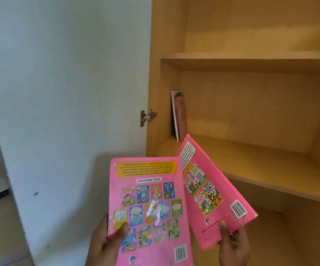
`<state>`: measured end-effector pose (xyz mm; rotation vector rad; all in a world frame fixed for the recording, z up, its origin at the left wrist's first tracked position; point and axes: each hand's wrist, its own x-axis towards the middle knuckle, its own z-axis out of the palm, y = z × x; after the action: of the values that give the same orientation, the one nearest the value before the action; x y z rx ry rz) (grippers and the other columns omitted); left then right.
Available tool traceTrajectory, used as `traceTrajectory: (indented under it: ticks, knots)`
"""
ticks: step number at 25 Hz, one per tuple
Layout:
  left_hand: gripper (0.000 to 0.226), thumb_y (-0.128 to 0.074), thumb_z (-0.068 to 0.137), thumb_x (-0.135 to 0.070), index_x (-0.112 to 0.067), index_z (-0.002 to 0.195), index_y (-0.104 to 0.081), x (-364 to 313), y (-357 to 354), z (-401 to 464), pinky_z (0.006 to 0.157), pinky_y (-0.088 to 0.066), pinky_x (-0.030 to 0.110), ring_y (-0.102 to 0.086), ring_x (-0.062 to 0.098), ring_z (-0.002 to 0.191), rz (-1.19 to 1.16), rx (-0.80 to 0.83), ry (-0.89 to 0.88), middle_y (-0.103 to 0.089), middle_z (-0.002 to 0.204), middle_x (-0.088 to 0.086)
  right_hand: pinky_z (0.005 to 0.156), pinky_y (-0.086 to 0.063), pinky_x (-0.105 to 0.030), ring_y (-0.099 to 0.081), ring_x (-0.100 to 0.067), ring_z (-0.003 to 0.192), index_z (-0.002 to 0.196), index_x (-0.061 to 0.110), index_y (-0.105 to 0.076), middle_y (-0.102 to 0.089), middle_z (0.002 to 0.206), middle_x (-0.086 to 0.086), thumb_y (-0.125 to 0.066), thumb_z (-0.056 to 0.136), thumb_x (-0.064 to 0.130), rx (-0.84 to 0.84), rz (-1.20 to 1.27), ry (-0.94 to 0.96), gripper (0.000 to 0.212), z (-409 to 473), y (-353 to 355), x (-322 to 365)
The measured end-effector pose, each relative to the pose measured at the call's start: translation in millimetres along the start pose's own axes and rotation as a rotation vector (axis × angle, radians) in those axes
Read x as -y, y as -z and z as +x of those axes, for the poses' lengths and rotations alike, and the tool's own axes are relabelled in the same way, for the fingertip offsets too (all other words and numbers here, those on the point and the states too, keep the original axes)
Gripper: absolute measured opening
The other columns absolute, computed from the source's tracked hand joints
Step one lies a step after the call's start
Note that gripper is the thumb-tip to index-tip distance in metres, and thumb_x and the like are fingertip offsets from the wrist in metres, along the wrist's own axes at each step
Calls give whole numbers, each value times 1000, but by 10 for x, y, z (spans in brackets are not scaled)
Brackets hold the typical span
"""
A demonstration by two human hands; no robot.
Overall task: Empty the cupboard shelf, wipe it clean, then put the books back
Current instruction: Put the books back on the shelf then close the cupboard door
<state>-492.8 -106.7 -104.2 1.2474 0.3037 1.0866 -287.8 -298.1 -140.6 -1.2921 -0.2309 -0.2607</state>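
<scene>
My left hand [105, 240] grips a pink children's book [149, 208], back cover up, with rows of small title pictures and a barcode. My right hand [233, 244] holds a second pink book [212, 191] by its lower edge; it tilts right, and its top corner reaches over the front edge of the wooden cupboard shelf [260, 166]. One thin brownish book [179, 114] stands upright on that shelf against the cupboard's left wall. The remainder of the shelf is bare.
The white cupboard door [69, 112] stands open to the left, hung on a metal hinge [147, 117]. An upper shelf [251, 62] lies above. A lower compartment shows beneath the shelf at the right. Floor is visible at far left.
</scene>
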Motion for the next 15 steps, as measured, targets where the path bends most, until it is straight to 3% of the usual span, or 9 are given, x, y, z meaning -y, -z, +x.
traceTrajectory:
  ticks: [2, 4, 6, 10, 13, 15]
  knots:
    - [53, -64, 83, 12, -20, 125, -69, 92, -286, 196, 91, -58, 46, -72, 24, 101, 133, 11, -23, -76, 110, 9, 62, -62, -35, -73, -13, 74, 103, 41, -66, -77, 83, 10, -67, 94, 11, -32, 53, -28, 31, 166, -17, 57]
    - [56, -60, 85, 21, -27, 114, -69, 167, -598, 430, 80, -58, 19, -72, 1, 86, 175, -2, -2, -79, 93, -11, 72, -60, -43, -72, -22, 82, 100, 41, -67, -77, 85, 9, -66, 94, 11, -55, 52, -54, 31, 520, 32, 11]
    - [52, -60, 86, 21, -26, 107, -64, 229, -779, 631, 71, -52, 5, -68, -11, 76, 172, 9, -5, -76, 83, -22, 71, -62, -37, -73, -16, 84, 99, 44, -71, -77, 91, 8, -63, 95, 7, -25, 96, -25, 38, 824, 6, 10]
    - [45, -63, 88, 15, -27, 104, -68, 463, -1044, 1129, 72, -57, 14, -71, 0, 76, 255, -38, 35, -78, 87, -13, 68, -56, -20, -68, 0, 82, 104, 26, -64, -74, 92, 18, -57, 95, -10, -15, 59, 112, 38, 1643, -264, 125]
    - [37, -64, 89, 10, -25, 100, -70, 580, -1164, 1459, 64, -60, 22, -73, 6, 71, 242, -49, 59, -79, 89, -2, 71, -55, -30, -66, 4, 78, 110, 24, -62, -73, 88, 21, -61, 93, -6, -45, -81, 268, 35, 2386, -661, 290]
    - [31, -63, 90, 7, -21, 103, -69, 616, -1263, 1631, 58, -60, 26, -75, 13, 69, 183, -60, 80, -79, 90, 4, 76, -58, -39, -71, -9, 82, 118, 24, -67, -76, 95, 11, -62, 93, 5, -21, -219, 333, 32, 2790, -940, 431]
